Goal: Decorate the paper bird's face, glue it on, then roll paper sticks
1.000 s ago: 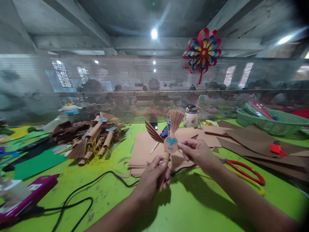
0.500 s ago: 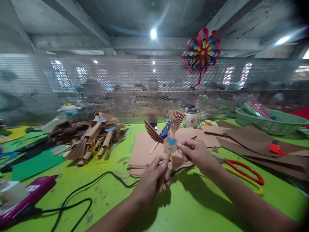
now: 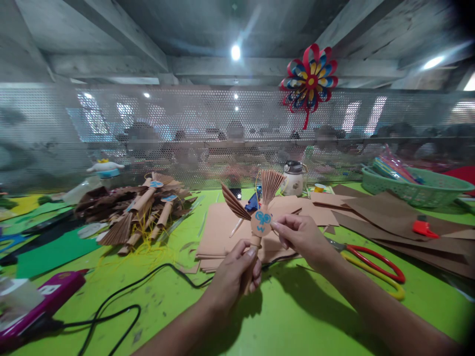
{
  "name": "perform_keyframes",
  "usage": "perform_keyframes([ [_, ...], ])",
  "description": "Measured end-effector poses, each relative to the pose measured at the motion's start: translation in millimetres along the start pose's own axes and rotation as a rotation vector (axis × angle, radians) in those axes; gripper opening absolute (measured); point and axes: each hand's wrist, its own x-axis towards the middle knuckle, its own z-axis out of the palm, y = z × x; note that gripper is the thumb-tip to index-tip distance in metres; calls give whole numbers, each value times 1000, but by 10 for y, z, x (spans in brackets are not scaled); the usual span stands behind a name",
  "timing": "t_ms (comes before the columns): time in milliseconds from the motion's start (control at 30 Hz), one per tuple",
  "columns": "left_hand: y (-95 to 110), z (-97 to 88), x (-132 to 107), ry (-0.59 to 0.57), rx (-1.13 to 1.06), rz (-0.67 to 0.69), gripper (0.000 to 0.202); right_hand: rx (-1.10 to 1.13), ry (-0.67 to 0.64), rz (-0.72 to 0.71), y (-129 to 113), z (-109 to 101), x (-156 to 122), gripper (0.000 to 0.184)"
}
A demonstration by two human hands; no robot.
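I hold a brown paper figure (image 3: 261,207) upright above the green table (image 3: 297,316). It has a rolled tube body, pleated fan wings and a round face with blue marks. My left hand (image 3: 235,272) is wrapped round the tube at its lower end. My right hand (image 3: 300,235) pinches the right edge of the round face with thumb and fingers. Behind the figure lies a stack of tan paper sheets (image 3: 222,232).
A heap of finished paper figures (image 3: 143,210) lies at left. Red and yellow scissors (image 3: 374,267) rest to the right, near brown sheets (image 3: 389,217) and a green basket (image 3: 419,185). A black cable (image 3: 126,296) and a magenta tool (image 3: 48,291) lie at front left. A small jar (image 3: 294,178) stands behind.
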Motion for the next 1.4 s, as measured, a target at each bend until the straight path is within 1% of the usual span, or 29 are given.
perform_keyframes([
  [200,-4,12,-8,6,7,13,22,15,8,16,-20,9,-14,29],
  [467,9,7,-1,13,19,-16,22,42,29,36,21,19,-14,29],
  [667,-10,-5,8,3,40,10,21,82,41,65,19,23,-10,27],
  [867,-2,-2,10,9,42,-3,21,77,47,94,17,22,-9,28],
  [1000,5,2,8,19,41,7,21,51,76,75,10,8,-15,31],
  [1100,12,1,7,21,42,8,22,-30,162,-25,3,17,-55,29],
  [1167,14,-5,6,16,42,7,23,-119,242,-150,12,50,-104,26],
  [1233,12,-13,5,10,38,9,23,-230,287,-283,40,103,-159,21],
  [1300,6,-19,7,3,29,14,22,-352,279,-411,84,162,-204,19],
  [1400,-4,-19,14,-6,15,32,22,-502,215,-582,155,228,-231,27],
])
